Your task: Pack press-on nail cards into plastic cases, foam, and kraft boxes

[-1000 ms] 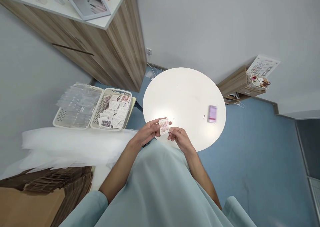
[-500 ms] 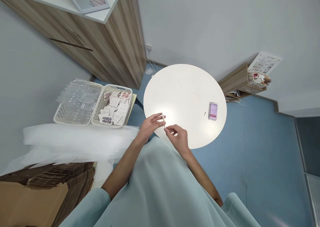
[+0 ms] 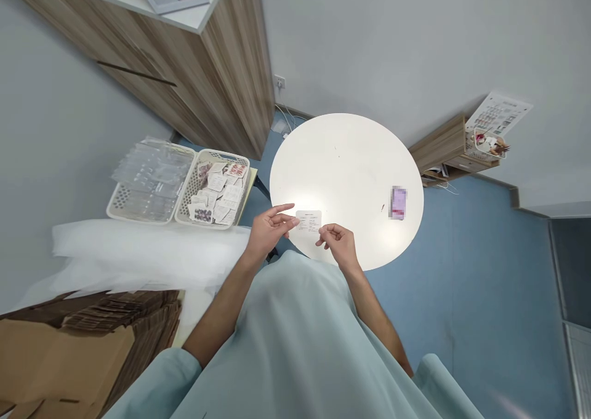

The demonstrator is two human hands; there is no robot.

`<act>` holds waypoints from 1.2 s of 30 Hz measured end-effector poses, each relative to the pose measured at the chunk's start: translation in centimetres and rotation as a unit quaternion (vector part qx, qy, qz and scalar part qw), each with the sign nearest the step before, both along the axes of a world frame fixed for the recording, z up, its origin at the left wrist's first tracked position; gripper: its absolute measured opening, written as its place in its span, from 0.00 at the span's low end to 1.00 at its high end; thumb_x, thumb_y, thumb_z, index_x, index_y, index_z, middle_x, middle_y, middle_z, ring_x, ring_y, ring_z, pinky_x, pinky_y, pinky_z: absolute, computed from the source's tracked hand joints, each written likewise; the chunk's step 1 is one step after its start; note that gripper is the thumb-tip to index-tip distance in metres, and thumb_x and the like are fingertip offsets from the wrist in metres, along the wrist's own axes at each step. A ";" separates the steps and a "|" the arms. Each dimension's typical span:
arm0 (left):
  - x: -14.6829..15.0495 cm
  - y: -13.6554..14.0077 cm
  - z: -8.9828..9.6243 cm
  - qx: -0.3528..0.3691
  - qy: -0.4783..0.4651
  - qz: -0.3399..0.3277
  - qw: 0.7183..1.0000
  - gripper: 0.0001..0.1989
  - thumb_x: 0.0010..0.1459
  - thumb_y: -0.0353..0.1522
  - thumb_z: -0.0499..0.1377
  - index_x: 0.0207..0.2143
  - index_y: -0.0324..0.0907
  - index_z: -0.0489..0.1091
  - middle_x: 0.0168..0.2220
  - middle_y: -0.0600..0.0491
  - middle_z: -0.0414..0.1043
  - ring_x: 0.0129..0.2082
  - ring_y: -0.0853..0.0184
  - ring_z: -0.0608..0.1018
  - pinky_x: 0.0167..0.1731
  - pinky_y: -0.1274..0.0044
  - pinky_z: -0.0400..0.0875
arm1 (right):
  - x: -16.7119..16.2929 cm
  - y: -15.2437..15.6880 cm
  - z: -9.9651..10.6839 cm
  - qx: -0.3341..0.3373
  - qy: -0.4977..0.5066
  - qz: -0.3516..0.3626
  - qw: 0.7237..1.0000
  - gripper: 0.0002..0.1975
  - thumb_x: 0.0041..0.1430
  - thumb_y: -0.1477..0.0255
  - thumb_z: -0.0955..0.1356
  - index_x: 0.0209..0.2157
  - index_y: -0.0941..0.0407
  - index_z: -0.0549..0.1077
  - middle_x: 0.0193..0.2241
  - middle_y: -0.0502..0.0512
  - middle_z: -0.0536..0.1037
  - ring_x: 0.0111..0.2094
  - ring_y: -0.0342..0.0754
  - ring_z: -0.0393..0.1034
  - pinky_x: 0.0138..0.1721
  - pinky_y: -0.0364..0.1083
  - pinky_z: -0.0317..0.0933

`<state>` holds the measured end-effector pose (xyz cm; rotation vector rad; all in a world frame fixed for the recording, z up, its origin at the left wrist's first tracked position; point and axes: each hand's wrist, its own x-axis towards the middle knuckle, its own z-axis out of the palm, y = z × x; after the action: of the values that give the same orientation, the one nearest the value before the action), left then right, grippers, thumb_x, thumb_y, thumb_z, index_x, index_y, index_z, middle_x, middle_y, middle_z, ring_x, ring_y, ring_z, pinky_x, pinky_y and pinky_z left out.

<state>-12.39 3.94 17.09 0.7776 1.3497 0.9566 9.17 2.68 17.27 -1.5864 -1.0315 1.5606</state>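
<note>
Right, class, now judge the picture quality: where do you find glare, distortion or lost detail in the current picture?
Head view: glare whitens the round table just beyond the card and again near the table's right front edge; head view: the wood-grain cabinet slants, probably from a wide lens; head view: the purple item is pixelated, and the card's print is too small to read.

Grey walls [image 3: 369,37], blue floor [image 3: 471,271], wood-grain cabinet [image 3: 207,80], round white table [image 3: 346,167], small shelf [image 3: 441,142]
</note>
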 end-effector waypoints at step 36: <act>0.0 -1.1 -0.4 -0.026 -0.002 0.021 0.999 0.32 0.47 0.50 0.76 0.50 0.41 0.79 0.33 0.50 0.80 0.22 0.71 0.71 0.20 0.77 0.58 | -0.5 -1.1 1.3 0.049 -0.056 0.025 0.997 0.16 0.61 0.53 0.74 0.33 0.52 0.79 0.25 0.52 0.81 0.30 0.52 0.80 0.32 0.47 0.69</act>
<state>-12.39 2.85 16.67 0.7096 1.3866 0.9507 8.67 1.55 18.56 -1.6054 -1.1987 1.4443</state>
